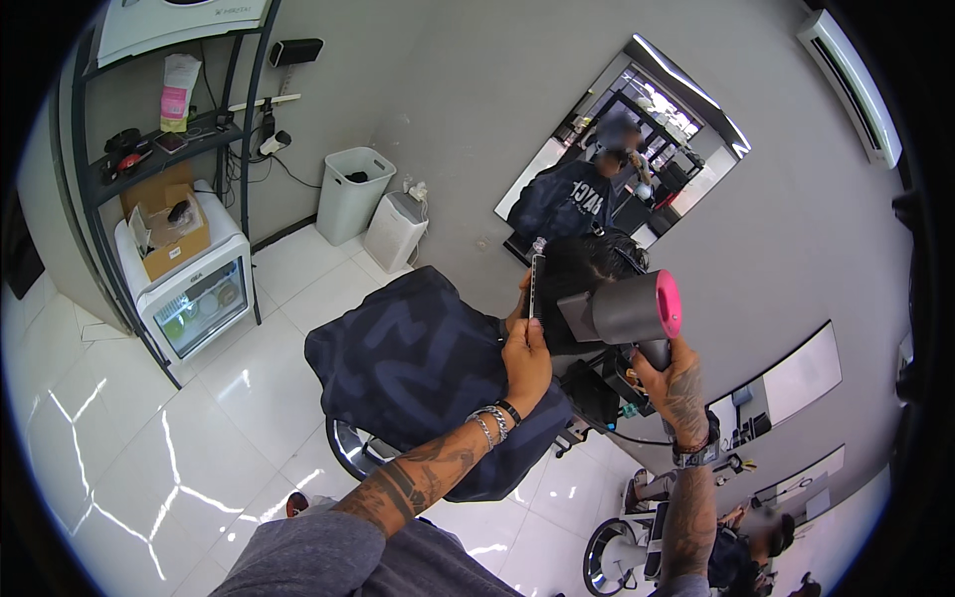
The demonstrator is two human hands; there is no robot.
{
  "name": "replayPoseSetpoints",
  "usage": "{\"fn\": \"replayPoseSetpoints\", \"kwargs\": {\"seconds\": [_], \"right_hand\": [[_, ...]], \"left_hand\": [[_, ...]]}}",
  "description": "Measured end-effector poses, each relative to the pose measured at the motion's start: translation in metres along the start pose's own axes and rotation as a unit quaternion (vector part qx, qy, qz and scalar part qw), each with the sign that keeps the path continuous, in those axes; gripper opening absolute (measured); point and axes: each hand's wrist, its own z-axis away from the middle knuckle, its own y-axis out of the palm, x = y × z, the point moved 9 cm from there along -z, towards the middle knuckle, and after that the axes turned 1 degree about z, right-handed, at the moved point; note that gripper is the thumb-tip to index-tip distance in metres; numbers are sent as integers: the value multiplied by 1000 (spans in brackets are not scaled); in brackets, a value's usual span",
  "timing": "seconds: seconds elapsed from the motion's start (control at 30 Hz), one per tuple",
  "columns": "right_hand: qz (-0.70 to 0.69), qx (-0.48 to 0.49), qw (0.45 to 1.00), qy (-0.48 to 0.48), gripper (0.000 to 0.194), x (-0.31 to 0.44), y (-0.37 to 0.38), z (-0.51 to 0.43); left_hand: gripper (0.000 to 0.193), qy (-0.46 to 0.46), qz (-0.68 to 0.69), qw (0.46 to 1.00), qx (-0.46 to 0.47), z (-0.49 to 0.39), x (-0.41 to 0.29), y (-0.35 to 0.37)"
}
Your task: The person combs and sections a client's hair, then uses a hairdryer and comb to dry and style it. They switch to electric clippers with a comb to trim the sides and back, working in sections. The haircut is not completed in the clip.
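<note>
A person sits in a salon chair under a dark patterned cape [418, 358], with dark hair [563, 276] partly held by clips. My left hand [528, 362] grips a narrow comb [535, 287] upright against the side of the hair. In my right hand [671, 380] is a grey hair dryer [630, 310] with a pink rear ring. Its flat nozzle [578, 315] points at the hair, close to the comb. The seated person's face is hidden from above.
A wall mirror [671, 134] hangs beyond the chair. A tool trolley [623, 380] with a cable stands beside the right hand. At the left are a shelf rack [160, 160], a small fridge [198, 302] and a bin [351, 194]. Another person [746, 548] sits at lower right.
</note>
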Motion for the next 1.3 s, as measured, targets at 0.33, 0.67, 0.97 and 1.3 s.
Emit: {"fn": "replayPoseSetpoints", "kwargs": {"seconds": [0.33, 0.67, 0.97, 1.3], "right_hand": [[32, -23, 999, 13, 28, -19, -71, -34], [43, -36, 983, -174, 23, -21, -33, -15], [-67, -10, 993, -98, 25, -98, -61, -37], [-7, -63, 963, -263, 19, -98, -73, -78]], "left_hand": [[19, 117, -7, 993, 10, 23, -61, -2], [28, 114, -37, 988, -100, 24, -30, -26], [31, 154, 46, 987, -9, 14, -63, -27], [27, 275, -52, 959, 33, 41, -97, -14]]}}
